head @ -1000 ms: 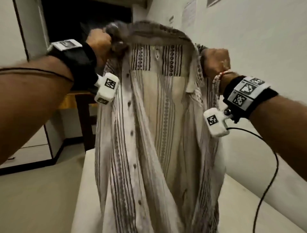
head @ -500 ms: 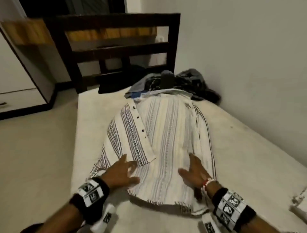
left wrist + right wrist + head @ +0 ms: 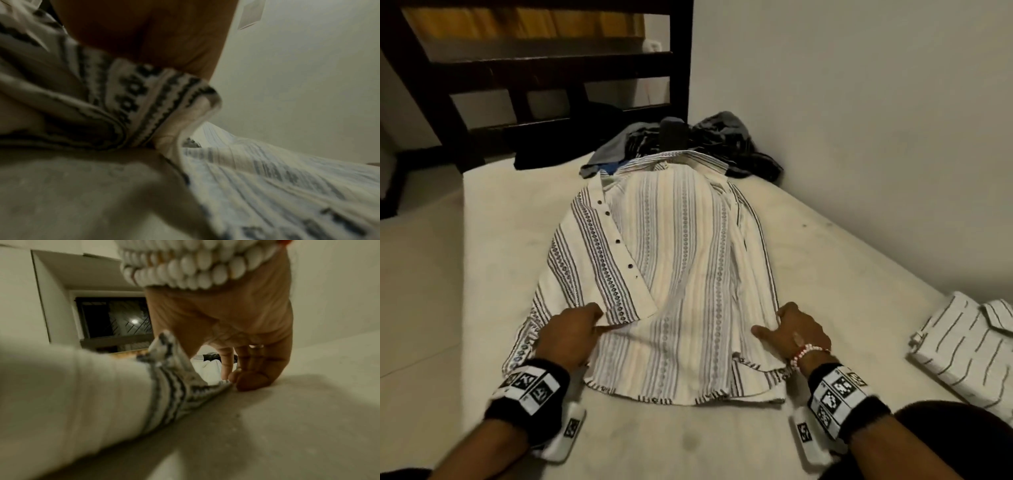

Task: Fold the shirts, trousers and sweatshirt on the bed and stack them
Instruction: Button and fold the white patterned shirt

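Observation:
A cream shirt with dark patterned stripes point(image 3: 681, 260) lies flat on the bed point(image 3: 496, 246), collar away from me and hem toward me. My left hand point(image 3: 571, 332) grips the shirt's left front panel near the hem; in the left wrist view bunched fabric point(image 3: 144, 100) sits under the palm point(image 3: 154, 32). At the right side edge my right hand point(image 3: 791, 329) has its thumb on the cloth and its fingers curled at the edge. The right wrist view shows the fingertips point(image 3: 232, 378) closing on the striped edge point(image 3: 176, 392).
A folded white shirt with thin stripes point(image 3: 962, 346) lies on the bed at the right. A pile of dark unfolded clothes point(image 3: 688, 144) sits beyond the collar, near the dark wooden bed frame point(image 3: 534, 68). A wall point(image 3: 859, 102) runs along the bed's right side.
A second ago both hands held the shirt up by its shoulders. It was then laid flat and pressed with open hands; now both hands have moved outward and grip its side edges.

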